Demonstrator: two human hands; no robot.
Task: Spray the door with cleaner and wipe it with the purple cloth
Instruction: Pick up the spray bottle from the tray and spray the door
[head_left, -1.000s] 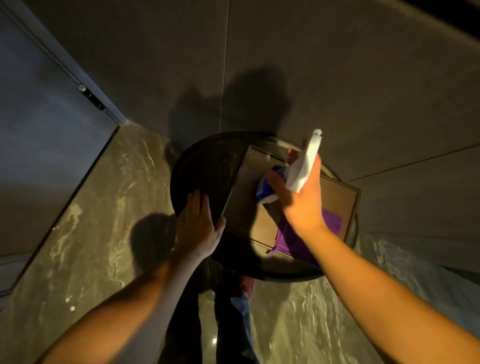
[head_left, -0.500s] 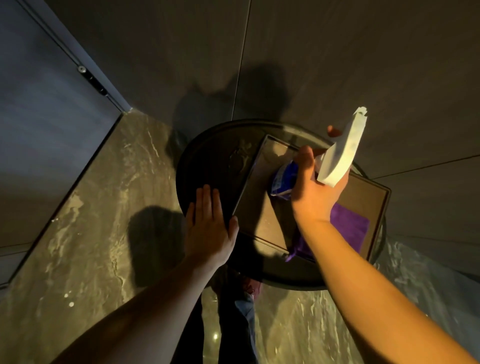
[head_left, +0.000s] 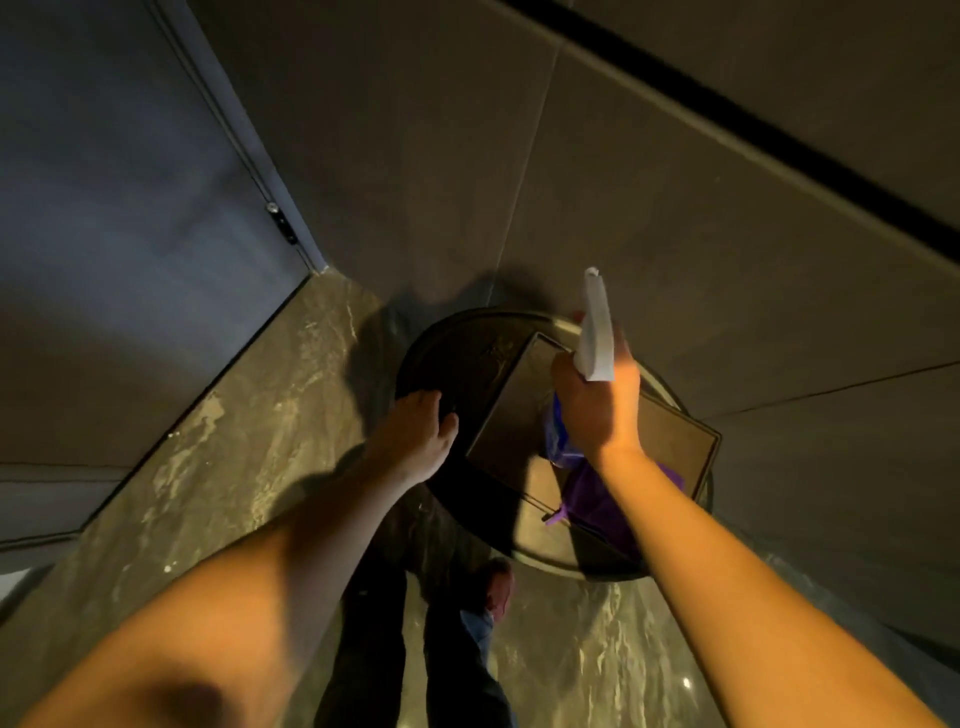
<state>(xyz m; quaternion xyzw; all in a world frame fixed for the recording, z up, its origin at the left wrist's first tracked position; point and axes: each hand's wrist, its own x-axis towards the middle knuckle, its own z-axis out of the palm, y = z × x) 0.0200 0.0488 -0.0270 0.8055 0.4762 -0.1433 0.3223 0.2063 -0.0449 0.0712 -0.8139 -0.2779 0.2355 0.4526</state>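
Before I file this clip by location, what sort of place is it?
Probably an indoor hallway or lobby corner, dimly lit. Polished marble floor, large flat wall panels, a grey door at left, and a round dark side table carrying a tray suggest it.

We note a white spray head (head_left: 596, 332) above a blue bottle body and a purple cloth (head_left: 597, 499) at centre right. The veined grey-gold marble floor (head_left: 234, 467) lies lower left; the door (head_left: 104, 234) at upper left is slate blue.
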